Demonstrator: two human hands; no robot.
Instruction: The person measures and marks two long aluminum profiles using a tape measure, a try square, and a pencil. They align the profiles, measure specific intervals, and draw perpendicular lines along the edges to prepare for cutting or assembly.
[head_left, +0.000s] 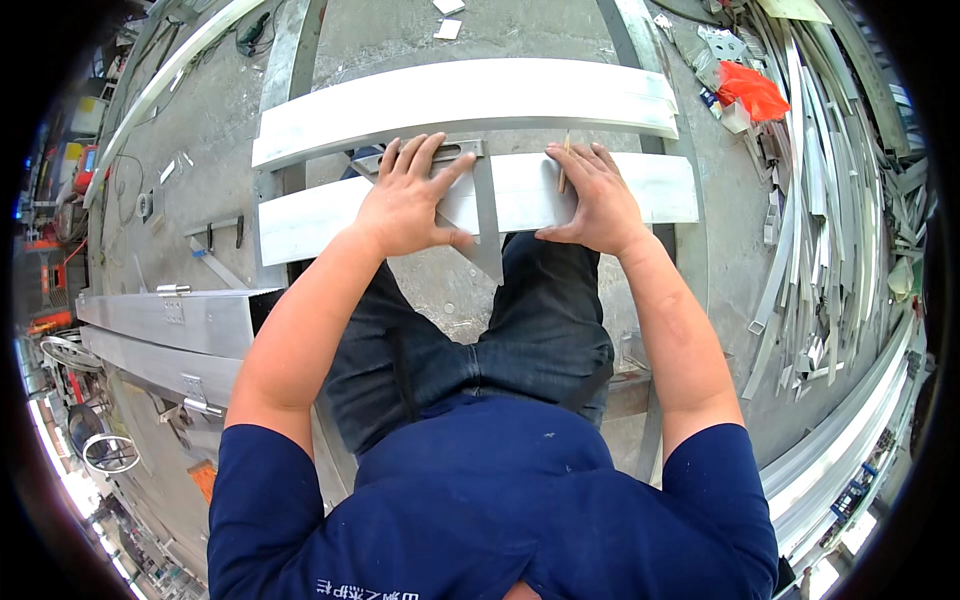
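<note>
Far left: two hinged aluminium profiles (165,322) lie side by side, near my left forearm and well apart from the grip.

Next, a left metal bar (290,55); with the right metal bar (634,38) it runs under two white boards. The far white board (460,95) sits beyond both hands. The near white board (655,190) lies directly under them, long axis left to right across my front.

Left hand (402,212): fingers and thumb spread wide over a triangular metal square (486,208), fingertips at the board's far edge, thumb toward its near edge. Whether I clamp or merely press, I cannot tell.

Square: its thick leg follows the board's far edge; its long straight side crosses the board's axis about squarely, the tip overhanging the near edge above my legs. This side lies just right of my left palm, so the left hand is nearer to it.

Then a strip of bare white surface, between the straight side and my right hand (604,208). That hand spans the board, thumb low, fingers high, with a slim pencil (562,182) held narrowly among the fingers. The pencil points roughly along the straight side, apart from it; which end is sharpened, I cannot tell.

Far right: a heap of metal strips (815,230), a red plastic bag (750,92) beside it.
</note>
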